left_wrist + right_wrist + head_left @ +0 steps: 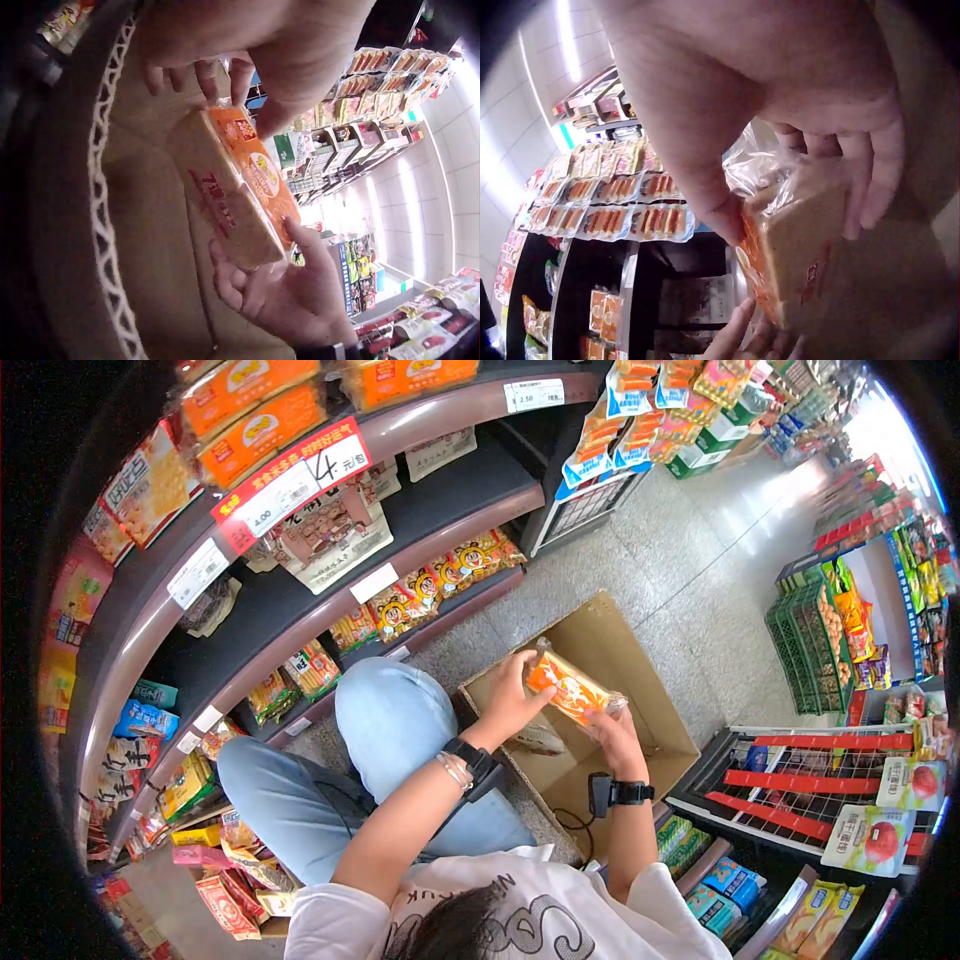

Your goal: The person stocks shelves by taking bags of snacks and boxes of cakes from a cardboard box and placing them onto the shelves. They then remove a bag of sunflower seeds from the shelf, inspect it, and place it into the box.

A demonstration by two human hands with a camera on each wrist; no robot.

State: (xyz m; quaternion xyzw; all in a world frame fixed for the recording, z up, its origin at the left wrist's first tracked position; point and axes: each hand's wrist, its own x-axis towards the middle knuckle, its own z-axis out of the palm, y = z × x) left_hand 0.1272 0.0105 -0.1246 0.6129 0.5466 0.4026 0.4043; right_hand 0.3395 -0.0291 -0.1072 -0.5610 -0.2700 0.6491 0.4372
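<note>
Both hands hold one long snack pack [578, 692] with an orange printed front and clear crinkled wrapping at its ends, over an open cardboard box [640, 635]. At one end, the left hand [513, 698] grips it with thumb and fingers. The right hand [618, 738] holds the opposite end, its thumb at the orange front. Red characters show on the pale side of the pack [225, 202] in the left wrist view. In the right wrist view the right hand [817, 97] arches over the clear wrapping.
Curved store shelves [440, 470] with price tags and snack bags stand at the left, with similar orange packs [262, 435] on top. A wire rack [800, 780] stands at the right, and a green crate [805, 650] behind it. Grey floor [680, 550] extends past the box.
</note>
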